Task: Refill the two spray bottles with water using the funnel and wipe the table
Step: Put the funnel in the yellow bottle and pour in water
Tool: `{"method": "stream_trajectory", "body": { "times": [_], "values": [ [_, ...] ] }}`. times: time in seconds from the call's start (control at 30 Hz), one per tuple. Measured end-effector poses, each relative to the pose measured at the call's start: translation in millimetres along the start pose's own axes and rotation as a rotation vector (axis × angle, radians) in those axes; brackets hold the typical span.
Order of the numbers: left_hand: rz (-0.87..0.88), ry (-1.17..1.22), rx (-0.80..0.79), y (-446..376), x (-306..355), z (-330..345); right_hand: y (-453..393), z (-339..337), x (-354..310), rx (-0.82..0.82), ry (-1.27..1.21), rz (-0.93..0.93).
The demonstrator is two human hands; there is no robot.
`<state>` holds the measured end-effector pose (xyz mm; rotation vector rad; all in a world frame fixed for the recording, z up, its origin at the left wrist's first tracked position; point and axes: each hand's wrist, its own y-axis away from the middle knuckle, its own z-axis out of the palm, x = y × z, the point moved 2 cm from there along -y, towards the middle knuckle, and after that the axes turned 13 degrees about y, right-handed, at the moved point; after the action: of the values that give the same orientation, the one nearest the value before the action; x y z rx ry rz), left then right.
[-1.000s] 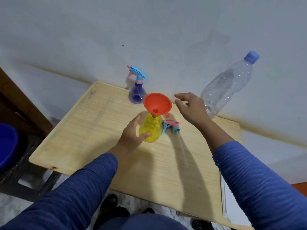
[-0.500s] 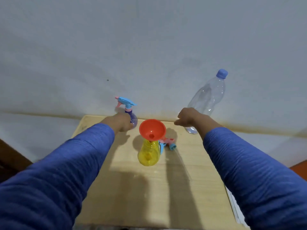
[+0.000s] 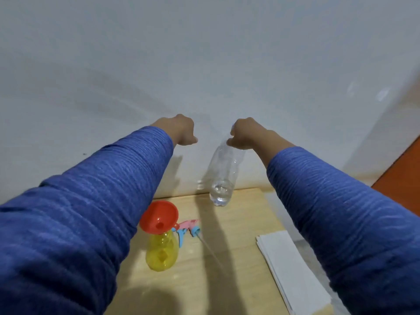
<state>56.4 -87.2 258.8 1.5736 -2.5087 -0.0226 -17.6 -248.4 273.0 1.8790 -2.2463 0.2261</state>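
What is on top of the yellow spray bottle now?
An orange funnel sits in the neck of the yellow spray bottle. The bottle's own spray head lies on the table beside it. The funnel covers the bottle's opening, so that stays unseen.

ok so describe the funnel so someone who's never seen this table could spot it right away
Start at the wooden table against the white wall and look to its left part. There a yellow spray bottle stands with its top off, and the funnel sits in its neck. It is the only orange-red thing on the table, a wide open cone above the bottle.
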Motion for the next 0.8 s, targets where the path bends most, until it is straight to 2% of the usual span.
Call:
{"method": "stream_trajectory", "body": {
  "times": [0.23, 0.33, 0.5, 0.67, 0.8],
  "values": [
    [0.065, 0.042, 0.027, -29.5, 64.9, -4.4, -14.0, -4.0, 43.7, 0.034, -0.083, 0.077],
    [0.082, 0.116, 0.01, -44.8, 77.2, 10.2, -29.5, 10.3, 51.6, 0.075, -0.115, 0.038],
    [0.073, 0.283, -0.011, -59.5, 87.5, 40.3, -46.6, 35.9, 55.4, 0.203, -0.351, -0.079],
    [0.034, 0.599, 0.076, -58.1, 91.1, 59.6, -53.3, 52.2, 59.4, 0.307, -0.636, -0.06],
    [0.023, 0.942, 0.138, -50.6, 90.5, 84.2, -46.0, 68.0, 58.2, 0.378, -0.852, 0.007]
  ]
}}
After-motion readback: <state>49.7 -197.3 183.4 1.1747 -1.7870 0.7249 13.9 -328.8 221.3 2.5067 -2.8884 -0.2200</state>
